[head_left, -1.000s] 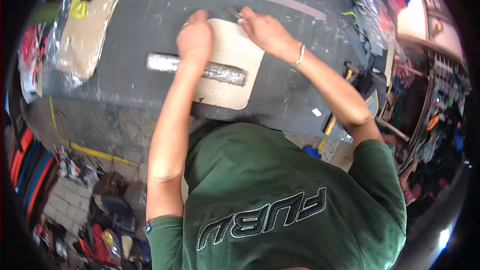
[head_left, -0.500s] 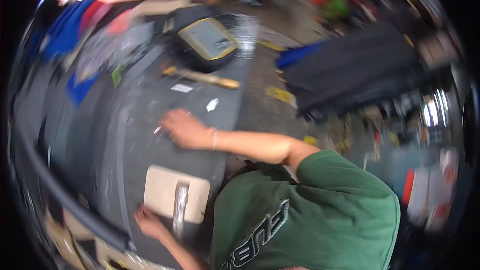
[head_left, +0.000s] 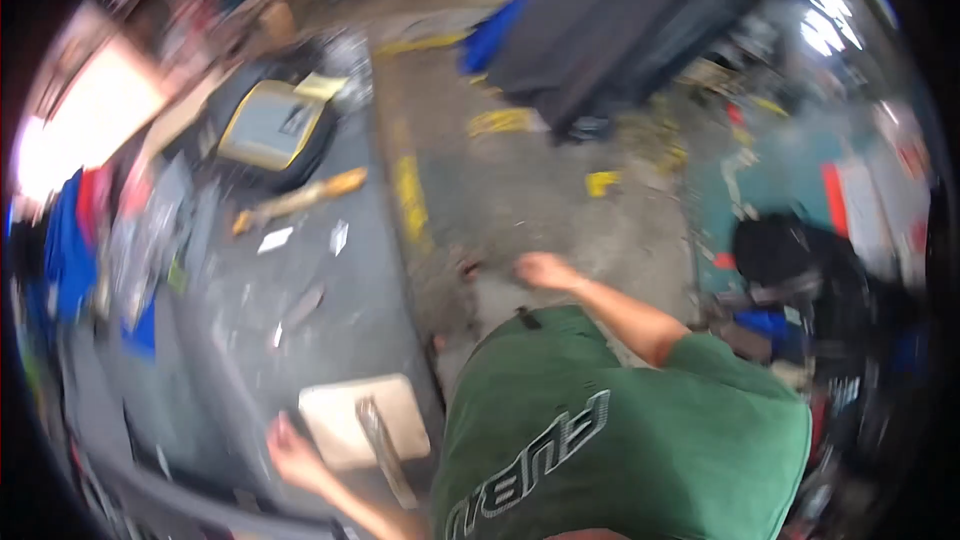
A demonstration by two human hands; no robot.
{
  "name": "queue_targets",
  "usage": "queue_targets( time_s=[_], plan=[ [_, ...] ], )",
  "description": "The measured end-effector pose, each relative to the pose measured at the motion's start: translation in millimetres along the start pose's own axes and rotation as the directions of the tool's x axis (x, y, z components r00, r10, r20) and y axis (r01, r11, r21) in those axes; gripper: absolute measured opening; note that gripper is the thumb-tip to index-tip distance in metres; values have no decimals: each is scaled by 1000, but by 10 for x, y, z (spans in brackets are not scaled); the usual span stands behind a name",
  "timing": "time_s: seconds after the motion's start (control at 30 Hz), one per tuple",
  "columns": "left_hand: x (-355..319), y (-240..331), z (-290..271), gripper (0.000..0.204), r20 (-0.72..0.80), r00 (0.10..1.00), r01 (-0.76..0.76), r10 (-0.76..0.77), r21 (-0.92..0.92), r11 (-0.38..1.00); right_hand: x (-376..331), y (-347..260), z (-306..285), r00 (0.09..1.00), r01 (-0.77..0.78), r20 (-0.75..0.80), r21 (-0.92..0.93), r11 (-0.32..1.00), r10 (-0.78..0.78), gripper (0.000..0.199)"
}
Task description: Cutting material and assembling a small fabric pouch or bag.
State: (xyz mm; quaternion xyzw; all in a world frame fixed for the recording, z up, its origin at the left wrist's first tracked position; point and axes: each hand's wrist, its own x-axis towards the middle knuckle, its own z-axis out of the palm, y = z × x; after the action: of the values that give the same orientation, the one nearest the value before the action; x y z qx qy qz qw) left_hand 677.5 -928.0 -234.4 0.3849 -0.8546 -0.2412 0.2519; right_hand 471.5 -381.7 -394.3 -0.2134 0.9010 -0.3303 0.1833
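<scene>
On the dark grey worktop lies a cream rectangular board with rounded corners. Across it rests a narrow strip-like tool with a shiny, wrapped-looking surface, one end reaching past the board's near edge. My left hand is beside the board's left edge, fingers apart, with nothing seen in it. Out past the table's right edge, over the floor, is my right hand; motion smears its fingers, and no object shows in it. A slim, blurred object lies on the worktop beyond the board.
Farther up the worktop are a wooden-handled tool, two small white scraps, and a dark rounded item with a grey yellow-edged panel. Fabric hangs at the left. A dark-covered stack stands across the floor; a black bag-like thing sits right.
My right hand has left the worktop and swung right, over the floor. My left hand stays beside the board. The whole view has turned toward the right.
</scene>
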Motion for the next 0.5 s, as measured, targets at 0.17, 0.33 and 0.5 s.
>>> queue_targets(
  time_s=[0.17,0.33,0.5],
  plan=[
    [406,623,399,27,-23,981,189,-194,-140,972,-571,857,-99,822,-557,253,174,812,510,23],
    [170,808,316,32,-66,914,396,-401,-80,915,1012,-173,-480,979,85,169,171,982,-114,27],
    [-451,792,-123,27,-249,849,465,-467,-70,883,2131,-2150,-260,719,630,58,365,686,-692,13]
  ],
)
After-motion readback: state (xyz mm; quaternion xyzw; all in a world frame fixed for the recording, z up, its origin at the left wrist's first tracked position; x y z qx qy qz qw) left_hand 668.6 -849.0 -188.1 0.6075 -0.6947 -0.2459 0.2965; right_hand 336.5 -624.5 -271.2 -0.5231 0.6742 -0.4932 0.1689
